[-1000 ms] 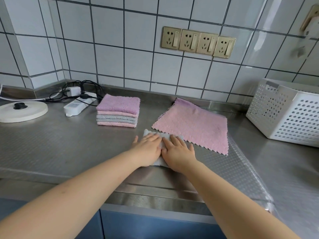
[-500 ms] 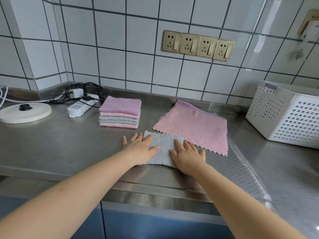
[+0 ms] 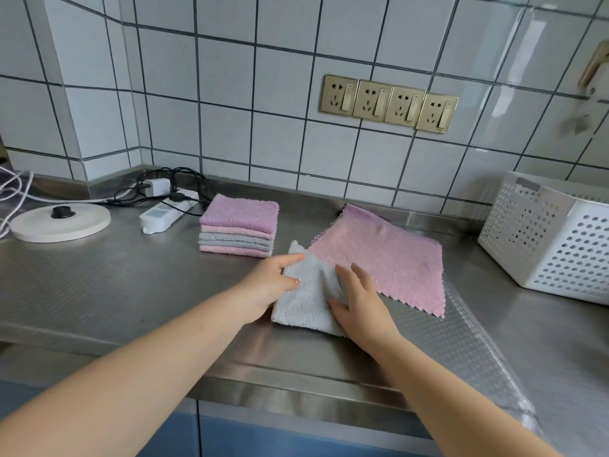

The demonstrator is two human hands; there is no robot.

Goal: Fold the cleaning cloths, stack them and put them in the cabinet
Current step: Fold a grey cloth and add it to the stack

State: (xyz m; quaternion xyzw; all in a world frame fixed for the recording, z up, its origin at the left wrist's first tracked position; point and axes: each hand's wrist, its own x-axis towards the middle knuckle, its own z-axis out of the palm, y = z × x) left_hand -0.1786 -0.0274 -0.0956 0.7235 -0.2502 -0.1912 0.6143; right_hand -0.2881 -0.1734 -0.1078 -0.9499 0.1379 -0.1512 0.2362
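Two hands hold our fluffy grey cloth [image 3: 308, 300] at the dimpled steel counter's [image 3: 99, 285] near edge: left grip [image 3: 270, 286] pinches its left side, right grip [image 3: 357, 298] curls over its right. Behind sit a stack of folded cloths [image 3: 238, 229] and a flat pink cloth [image 3: 379, 255].

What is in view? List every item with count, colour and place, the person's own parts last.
grey cloth: 1, grey, folded, front of the counter, under both hands
pink cloth: 1, pink, spread flat, right of the grey cloth
stack of folded cloths: 1 stack, purple on top, pink and grey below, behind the left hand
basket: 1, white, perforated, right end of the counter
power strip: 1, white, with black cables, left of the stack
round base: 1, white with a black centre, far left
wall sockets: 4, gold, on the tiled wall
counter: 1, steel
left hand: grips the grey cloth's left edge
right hand: grips its right edge
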